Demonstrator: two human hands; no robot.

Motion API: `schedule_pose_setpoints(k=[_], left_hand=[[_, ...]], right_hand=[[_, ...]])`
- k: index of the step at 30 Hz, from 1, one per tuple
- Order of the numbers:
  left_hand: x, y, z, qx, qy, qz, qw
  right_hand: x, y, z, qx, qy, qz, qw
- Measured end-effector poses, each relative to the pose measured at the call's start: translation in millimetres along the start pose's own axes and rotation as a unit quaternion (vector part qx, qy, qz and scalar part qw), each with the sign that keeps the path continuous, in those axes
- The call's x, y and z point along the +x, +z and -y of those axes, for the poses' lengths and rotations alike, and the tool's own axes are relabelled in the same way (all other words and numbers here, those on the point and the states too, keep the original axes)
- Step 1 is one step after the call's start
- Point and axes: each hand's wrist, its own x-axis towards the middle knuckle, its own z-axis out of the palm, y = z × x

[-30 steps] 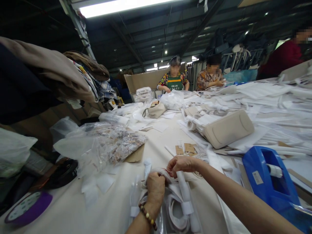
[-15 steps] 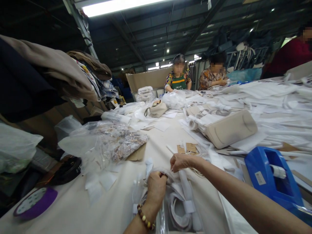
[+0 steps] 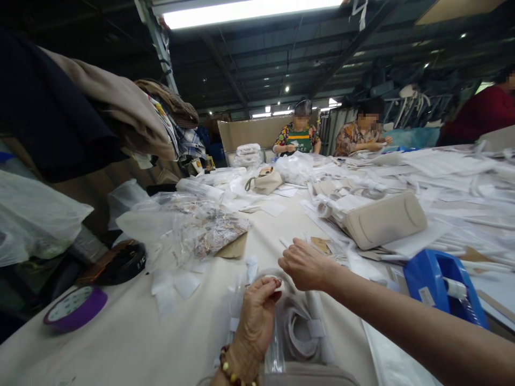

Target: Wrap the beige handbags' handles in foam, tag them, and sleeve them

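Note:
My left hand (image 3: 259, 311), with a beaded bracelet at the wrist, is closed in a pinch over the work in front of me; what it pinches is too small to make out. Just right of it and slightly farther off, my right hand (image 3: 301, 265) is curled shut, and its fingertips are hidden. Beneath both hands lies a rolled pale strap (image 3: 301, 335) in clear plastic, held by a white band. The top of a beige bag (image 3: 309, 375) shows at the lower edge of the head view, and a small white paper piece (image 3: 251, 268) lies beyond my left hand.
A blue tape dispenser (image 3: 444, 287) stands at right, near a beige bag (image 3: 386, 220) on its side. At left are a purple tape roll (image 3: 76, 308), a black belt-like coil (image 3: 124, 265) and a plastic bag of tags (image 3: 209, 225). Co-workers sit across the table.
My left hand has turned, showing more of its palm side and fingertips. My right hand has rolled over, back upward, still close to the left. The camera view has shifted slightly.

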Motion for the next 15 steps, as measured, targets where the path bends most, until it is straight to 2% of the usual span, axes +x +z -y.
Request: schedule_pose_setpoints(k=[4, 8, 11, 15], left_hand=[[0, -2.6, -1, -0.065, -0.01, -0.002, 0.998], [2, -2.3, 2, -0.086, -0.009, 0.004, 0.996], [2, -0.5, 6, -0.061, -0.023, 0.027, 0.998], [0, -0.1, 11, -0.021, -0.019, 0.033, 0.999]], right_hand=[[-2, -12, 4, -0.013, 0.034, 0.036, 0.999], [-1, -18, 6, 0.006, 0.029, 0.035, 0.999], [1, -23, 13, 0.052, 0.031, 0.037, 0.997], [6, -24, 14, 0.166, 0.091, 0.059, 0.98]])
